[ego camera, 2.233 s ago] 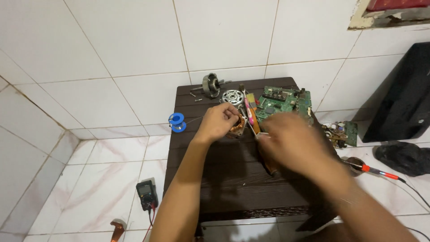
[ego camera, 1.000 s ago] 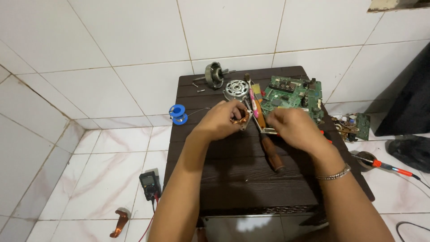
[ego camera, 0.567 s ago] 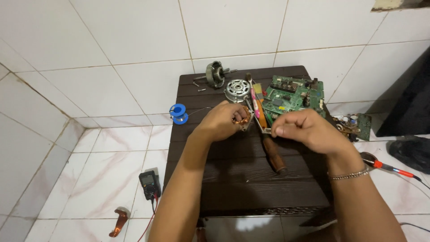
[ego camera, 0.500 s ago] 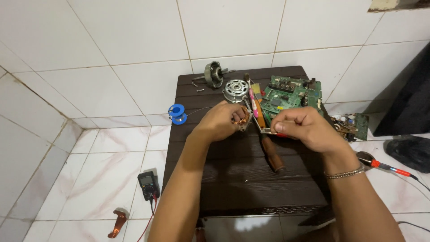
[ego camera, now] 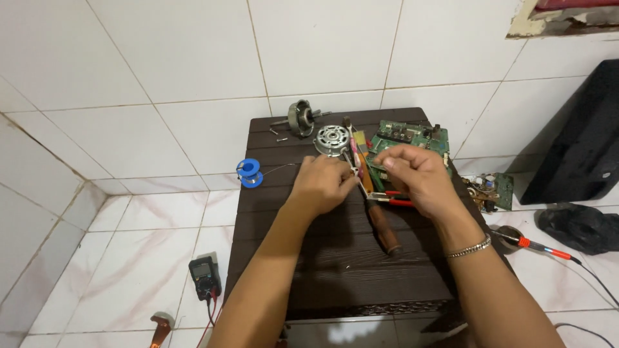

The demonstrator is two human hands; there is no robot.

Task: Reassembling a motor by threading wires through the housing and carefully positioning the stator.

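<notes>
Two hands (ego camera: pixel 322 183) (ego camera: pixel 416 177) hiding small part, table (ego camera: pixel 335 270)

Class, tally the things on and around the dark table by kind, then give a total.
Motor parts: 2, rotor, round housing
Circuit boards: 2, on table, on floor
Solder spools: 1, blue
Multimeters: 1
Wooden-handled tools: 1
Total: 7

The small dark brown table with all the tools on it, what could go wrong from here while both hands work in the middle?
The blue solder spool sits at the left edge of the dark brown table; the left hand could knock it off. The wooden-handled tool lies beside the right hand and might roll. The green circuit board overhangs the far right corner.
</notes>
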